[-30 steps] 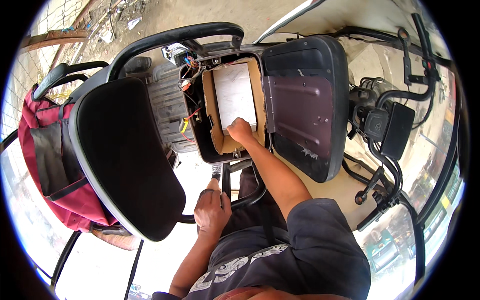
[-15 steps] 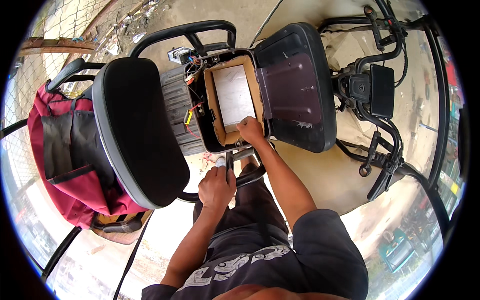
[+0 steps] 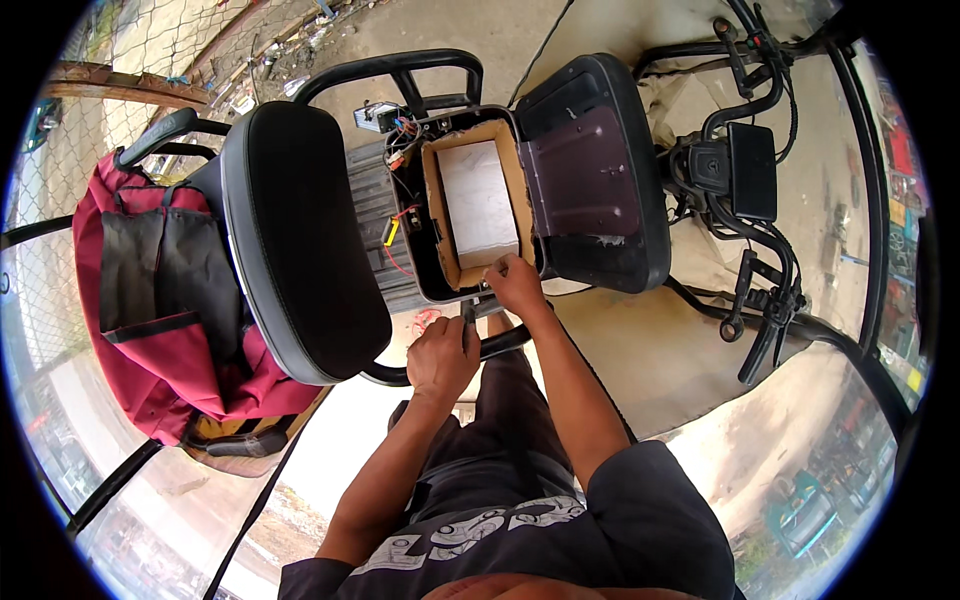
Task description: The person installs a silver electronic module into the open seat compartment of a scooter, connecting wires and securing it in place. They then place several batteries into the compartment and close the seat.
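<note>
An open black storage box [image 3: 428, 262] with a cardboard lining [image 3: 436, 215] sits in the middle of a vehicle frame. Inside the lining lies a flat, silvery-white block [image 3: 480, 200]. My right hand [image 3: 516, 287] is at the box's near edge, its fingers curled down by the block's near end; what they pinch, if anything, is hidden. Closer to me, my left hand [image 3: 443, 358] is closed around the black tubular rail [image 3: 500, 343] beside the box. The hinged front seat [image 3: 595, 180] is tipped open to the right, its dark underside plate showing.
Loose wires with a yellow connector [image 3: 391, 232] and a small metal controller [image 3: 377, 116] lie left of the box. A padded black seat [image 3: 305, 240] and a maroon bag [image 3: 160, 290] are further left. Handlebars [image 3: 760, 200] with a dark display stand at right.
My right hand has drawn back toward me, from over the block's near corner to the box's near edge. My left hand stays at the rail. The view has shifted slightly.
</note>
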Demonstrator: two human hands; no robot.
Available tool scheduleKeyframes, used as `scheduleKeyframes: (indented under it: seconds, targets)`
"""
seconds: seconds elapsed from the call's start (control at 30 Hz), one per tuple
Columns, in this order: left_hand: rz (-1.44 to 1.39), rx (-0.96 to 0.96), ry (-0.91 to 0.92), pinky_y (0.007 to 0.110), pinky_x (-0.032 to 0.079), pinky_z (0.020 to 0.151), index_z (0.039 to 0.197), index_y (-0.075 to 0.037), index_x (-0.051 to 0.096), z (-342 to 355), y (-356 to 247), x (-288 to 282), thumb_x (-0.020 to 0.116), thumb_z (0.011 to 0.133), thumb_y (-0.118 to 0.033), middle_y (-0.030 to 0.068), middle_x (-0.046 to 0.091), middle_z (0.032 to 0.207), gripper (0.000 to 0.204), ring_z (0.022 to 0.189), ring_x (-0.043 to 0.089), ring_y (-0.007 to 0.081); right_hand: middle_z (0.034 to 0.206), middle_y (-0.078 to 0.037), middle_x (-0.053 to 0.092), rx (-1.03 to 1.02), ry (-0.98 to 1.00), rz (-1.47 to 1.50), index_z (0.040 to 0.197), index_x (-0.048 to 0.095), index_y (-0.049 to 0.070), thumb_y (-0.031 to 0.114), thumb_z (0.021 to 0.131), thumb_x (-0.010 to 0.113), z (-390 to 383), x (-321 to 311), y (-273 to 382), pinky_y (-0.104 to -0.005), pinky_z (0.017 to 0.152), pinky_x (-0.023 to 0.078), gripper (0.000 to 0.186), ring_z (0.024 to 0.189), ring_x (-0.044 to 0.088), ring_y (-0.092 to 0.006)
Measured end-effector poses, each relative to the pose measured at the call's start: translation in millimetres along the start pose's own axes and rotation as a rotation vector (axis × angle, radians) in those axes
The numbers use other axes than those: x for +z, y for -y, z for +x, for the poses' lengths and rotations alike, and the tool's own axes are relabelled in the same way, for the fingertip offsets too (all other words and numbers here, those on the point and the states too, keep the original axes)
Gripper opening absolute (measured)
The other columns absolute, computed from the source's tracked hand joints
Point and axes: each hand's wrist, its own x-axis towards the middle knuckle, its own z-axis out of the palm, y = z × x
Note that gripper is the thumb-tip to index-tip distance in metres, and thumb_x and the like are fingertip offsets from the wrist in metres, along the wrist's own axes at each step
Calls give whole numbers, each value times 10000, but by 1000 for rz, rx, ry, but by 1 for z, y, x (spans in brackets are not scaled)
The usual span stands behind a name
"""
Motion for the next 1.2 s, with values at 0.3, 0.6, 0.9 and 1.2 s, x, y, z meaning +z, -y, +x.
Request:
scheduleKeyframes:
  seconds: [0.3,0.6,0.9,1.2]
  targets:
    - [-605,188,93,356,558,703,965,3,719,1,-14,-98,710,815,15,160,707,884,151,787,712,290,949,-250,715,46,75,-32,1003,665,-36,264,841,735,0,2,11,-469,834,539,348,942,695,-420]
    - [-835,69,-542,288,512,669,993,35,674,96,51,-245,579,1010,-137,137,677,867,197,724,639,191,916,-257,703,3,204,-55,959,665,-45,253,843,714,21,1,35,-473,817,534,324,926,682,-439]
    - [-923,-452,-259,249,535,831,1217,26,657,235,298,-201,562,1044,-210,86,725,1057,308,922,680,123,912,-231,713,114,237,117,1015,642,-52,252,864,720,32,-5,9,-447,788,536,349,898,699,-395]
    - [-1204,-616,429,313,559,757,1086,-92,645,366,309,-81,560,1052,-305,51,724,1010,232,829,694,167,853,-169,720,216,121,130,1010,645,-9,180,905,700,-14,-45,14,-366,737,550,223,790,718,-279]
